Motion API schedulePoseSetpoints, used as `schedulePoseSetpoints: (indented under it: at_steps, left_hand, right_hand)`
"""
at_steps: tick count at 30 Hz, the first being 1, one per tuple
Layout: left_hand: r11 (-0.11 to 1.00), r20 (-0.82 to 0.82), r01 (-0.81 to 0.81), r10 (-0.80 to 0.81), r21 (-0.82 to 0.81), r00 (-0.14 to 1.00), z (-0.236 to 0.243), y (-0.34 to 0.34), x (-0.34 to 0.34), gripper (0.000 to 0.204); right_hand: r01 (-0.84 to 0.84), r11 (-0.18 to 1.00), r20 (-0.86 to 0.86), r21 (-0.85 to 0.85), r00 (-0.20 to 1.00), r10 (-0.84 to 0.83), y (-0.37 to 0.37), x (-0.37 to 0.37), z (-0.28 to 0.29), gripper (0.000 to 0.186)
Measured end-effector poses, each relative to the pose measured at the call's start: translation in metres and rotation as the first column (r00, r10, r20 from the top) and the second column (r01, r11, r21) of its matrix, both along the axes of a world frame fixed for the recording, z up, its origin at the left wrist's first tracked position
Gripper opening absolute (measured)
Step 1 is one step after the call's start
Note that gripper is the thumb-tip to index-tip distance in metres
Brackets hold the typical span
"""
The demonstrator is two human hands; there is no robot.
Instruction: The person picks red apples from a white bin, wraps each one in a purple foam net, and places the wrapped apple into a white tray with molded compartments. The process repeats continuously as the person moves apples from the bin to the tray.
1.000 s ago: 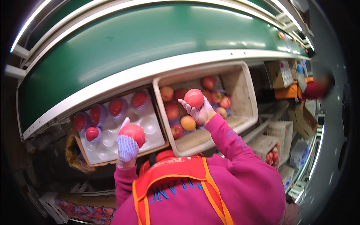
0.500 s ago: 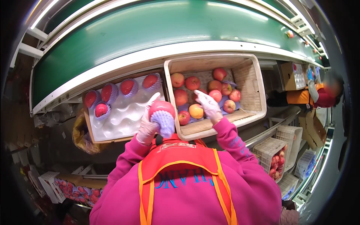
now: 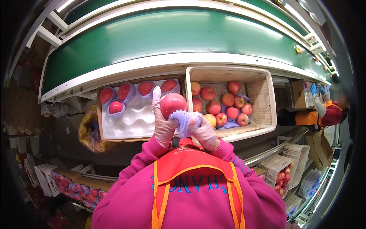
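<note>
My gloved left hand holds a large red apple in front of me, its thumb or finger stretched up along the apple's left side. A purple foam net covers the apple's lower part. My gloved right hand pinches the right end of that net. To the left is a carton with a white moulded tray, where several red apples in foam nets sit in the far and left hollows. On the right, a worn plastic crate contains several loose apples and some purple netting.
Beyond the boxes runs a green conveyor belt with a white rail. A yellowish plastic bag hangs left of the carton. Crates of apples stand behind me at right, packed apples at left. A co-worker stands at far right.
My right hand has left the loose apples in the crate and come to the foam net on the held apple. The whole view has shifted slightly.
</note>
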State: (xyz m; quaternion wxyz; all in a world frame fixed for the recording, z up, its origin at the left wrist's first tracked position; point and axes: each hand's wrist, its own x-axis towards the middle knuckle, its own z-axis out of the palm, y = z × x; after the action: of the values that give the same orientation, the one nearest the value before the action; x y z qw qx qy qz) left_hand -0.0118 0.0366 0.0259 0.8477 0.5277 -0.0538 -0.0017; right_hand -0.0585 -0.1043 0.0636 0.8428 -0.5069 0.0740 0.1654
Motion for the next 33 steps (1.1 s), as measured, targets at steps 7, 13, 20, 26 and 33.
schedulePoseSetpoints:
  at_steps: [7, 13, 20, 26, 33]
  left_hand:
    - [0.87, -0.38, 0.118, -0.325, -0.478, 0.866, 0.014, 0.005, -0.015, 0.078]
    - [0.795, -0.346, 0.21, -0.463, -0.57, 0.816, 0.023, -0.012, -0.027, 0.07]
    - [0.869, -0.107, 0.471, -0.488, -0.148, 0.866, 0.008, -0.003, -0.018, 0.082]
    - [0.797, -0.062, 0.566, -0.567, 0.213, 0.822, 0.05, 0.006, -0.027, 0.081]
    - [0.745, 0.359, 0.074, -0.403, 0.663, 0.842, 0.059, 0.009, -0.035, 0.131]
  right_hand:
    - [0.316, 0.94, -0.281, 0.131, 0.921, -0.27, 0.005, 0.02, -0.003, 0.031]
    - [0.287, 0.954, 0.039, 0.092, 0.956, -0.291, -0.012, 0.05, -0.071, 0.037]
    - [0.306, 0.916, -0.15, 0.258, 0.95, -0.275, 0.006, 0.051, -0.032, 0.026]
    - [0.078, 0.908, -0.235, 0.411, 0.972, 0.023, -0.006, 0.041, -0.015, 0.052]
    - [-0.009, 0.924, -0.118, 0.383, 0.991, 0.059, -0.018, -0.022, -0.001, 0.068]
